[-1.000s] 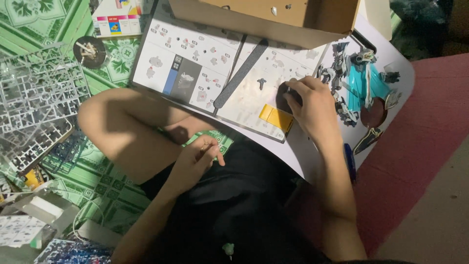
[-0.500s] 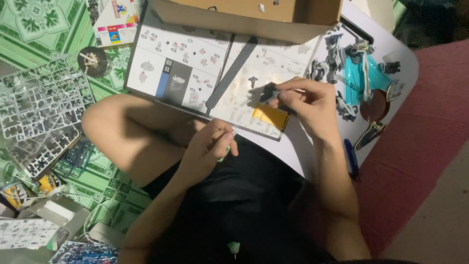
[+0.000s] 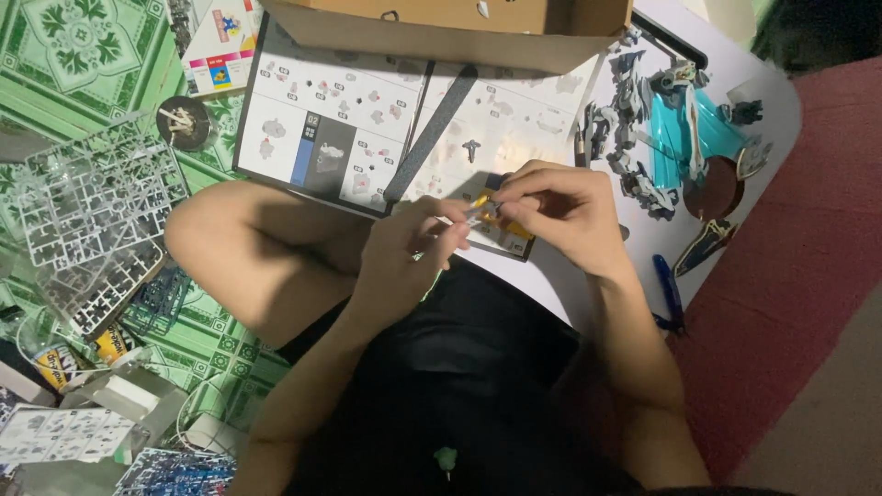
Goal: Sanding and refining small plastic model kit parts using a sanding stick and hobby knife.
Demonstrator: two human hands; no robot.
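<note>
Small part, pinched between left hand and right hand over the open manual; press gently, keeping fingertips closed, parts aligned.

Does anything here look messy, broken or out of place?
Nothing looks broken or spilled. It is cluttered: clear plastic part frames overlap in a loose heap on the green floor, and loose model parts lie scattered on the white board. Both hands, left hand and right hand, meet over the open instruction booklet.
</note>
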